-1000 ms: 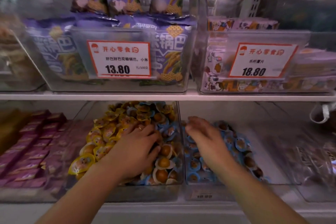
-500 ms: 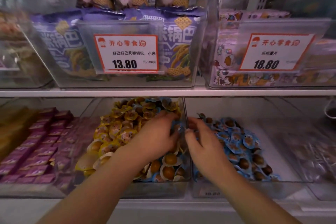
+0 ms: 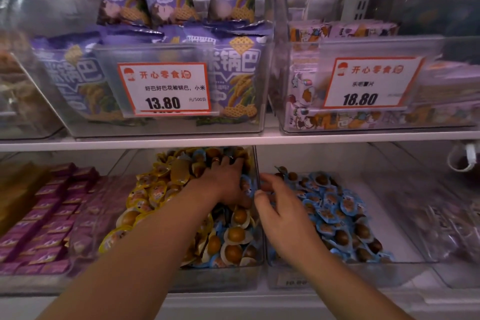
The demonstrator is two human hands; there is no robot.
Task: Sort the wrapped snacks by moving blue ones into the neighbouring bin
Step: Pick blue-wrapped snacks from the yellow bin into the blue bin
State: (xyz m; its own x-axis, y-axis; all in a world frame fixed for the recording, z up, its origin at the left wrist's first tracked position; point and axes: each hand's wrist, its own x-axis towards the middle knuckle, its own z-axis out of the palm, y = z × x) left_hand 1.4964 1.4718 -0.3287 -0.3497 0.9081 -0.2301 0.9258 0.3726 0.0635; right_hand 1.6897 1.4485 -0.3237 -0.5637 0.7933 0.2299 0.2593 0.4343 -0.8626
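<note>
Nearest the camera, two bare forearms reach into the lower shelf. The right hand (image 3: 283, 218) hovers over the near left corner of the neighbouring bin (image 3: 389, 231), its fingers curled toward the clear divider wall (image 3: 256, 163); whether it pinches a wrapper cannot be told. Just to its right, and beyond it, lies the pile of blue wrapped snacks (image 3: 335, 205) already in that bin.

Just across the divider, the left hand (image 3: 226, 182) lies palm down in the mixed bin (image 3: 220, 278), fingers spread and pressed into the heap close against the wall, with a blue-wrapped piece (image 3: 245, 184) touching its thumb side; a grip on anything cannot be told. Yellow wrapped snacks (image 3: 153, 192) fill the bin to the left of this hand, while more blue ones (image 3: 228, 247) sit nearer, under the wrist.

Further left of the left hand are purple packets (image 3: 44, 215). Above both hands, past the shelf edge (image 3: 233, 141), stand purple snack bags (image 3: 233, 78) behind a price tag (image 3: 166, 88), and a second tag (image 3: 368, 83) sits above the right hand.
</note>
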